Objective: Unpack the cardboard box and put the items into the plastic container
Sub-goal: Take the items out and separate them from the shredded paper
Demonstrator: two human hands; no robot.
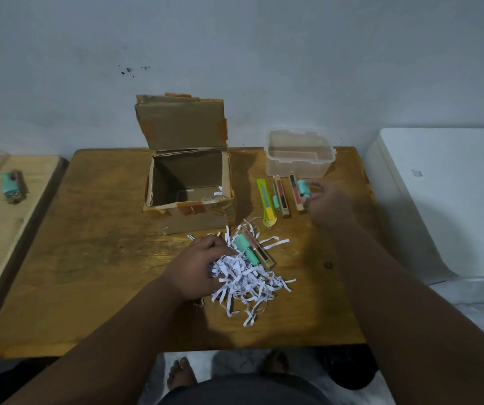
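Left fingers: those of the left hand [198, 266] curl down into the shredded paper [246, 280], closed on a clump of strips at the pile's left edge
Shredded paper: white strips heaped on the wooden table [94, 258], spreading right of and nearer than the left fingers
Items in the pile: just right of the left fingertips, two mint-green rolls [246, 248] lie against a long narrow box [259, 252], all on top of the strips
Right fingers: blurred; the right hand [327, 200] reaches farther out, fingers bent around a mint-green roll [303, 190], though how tight the grip is I cannot tell
Row by the right fingers: just left of them lie two long narrow boxes [281, 197], a small green piece beside one, and a yellow-green utility knife [265, 201]
Cardboard box [188, 197]: beyond the left fingers, flaps open, back flap upright, a few paper scraps visible inside
Plastic container [299, 154]: clear, lidless, just beyond the right fingers near the table's far edge; contents too unclear to tell
Side table [15, 217]: well to the left of the left fingers, holding another green roll and paper scraps
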